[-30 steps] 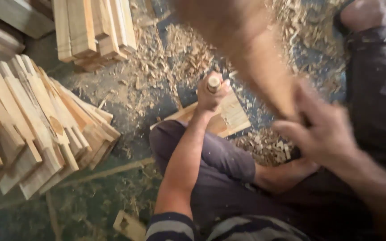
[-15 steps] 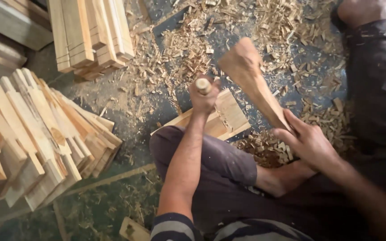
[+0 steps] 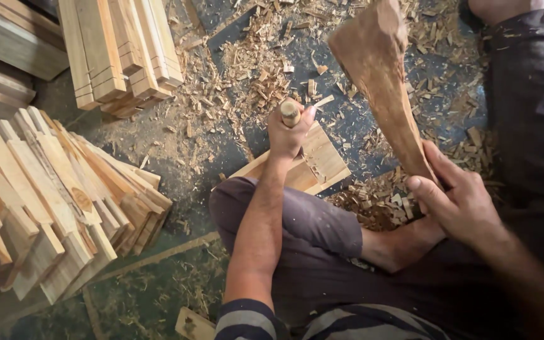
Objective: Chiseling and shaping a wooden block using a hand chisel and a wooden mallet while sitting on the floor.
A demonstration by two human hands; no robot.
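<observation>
The person sits cross-legged on the floor [image 3: 221, 157], and everything here can be placed from the flat wooden board [image 3: 322, 164] lying in front of the knee. The left hand [image 3: 288, 135] stands right on that board, its fingers [image 3: 303, 126] wrapped tight around a chisel [image 3: 290, 113] held upright; only the pale round top of the handle shows above the fist, and the blade end is hidden. To the right of the board, the right hand [image 3: 458, 204] has its fingers [image 3: 426, 192] closed around the narrow end of one wooden mallet [image 3: 379, 82], whose broad brown head is raised above and beyond the board, well apart from the chisel.

One bare foot [image 3: 404, 242] rests just right of the board beside a heap of wood chips [image 3: 379, 201]. More shavings [image 3: 253, 69] are strewn beyond the board.

Far left of the board lies a fanned pile of tapered wooden pieces [image 3: 51, 195], too many and too overlapped to count. Beyond it, up and left of the board, sits a second stack of straight notched slats [image 3: 121, 50], roughly six across the top. No packages or labels show anywhere.
</observation>
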